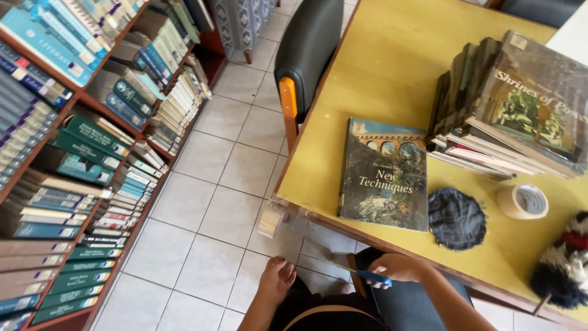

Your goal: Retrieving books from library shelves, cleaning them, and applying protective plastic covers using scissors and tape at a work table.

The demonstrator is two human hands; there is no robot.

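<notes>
Fingers (383, 268) of the right hand (395, 268) were curled tight around a blue-handled tool (373, 278), probably scissors or a cutter, though I honestly couldn't tell which since most of it was hidden in the grip. It sat low in the view, just below the near edge of the yellow table (392, 67), over the person's lap. The left hand (277, 279) hung to the side of it with the fingers bent loosely inward; it looked like it held nothing, but I couldn't say for sure. Just above that hand, a roll of clear tape (271, 217) stuck out at the table's corner, with a strip of clear film running from it along the edge toward the right hand. On the table a hardcover book (384, 175) lay flat near the edge, with a dark round fabric patch (456, 219) right beside it and a roll of beige tape (522, 201) a bit further right. A stack of books (508, 110) sat behind those. A bookshelf (79, 153) filled the left side, across the tiled floor (208, 202).
</notes>
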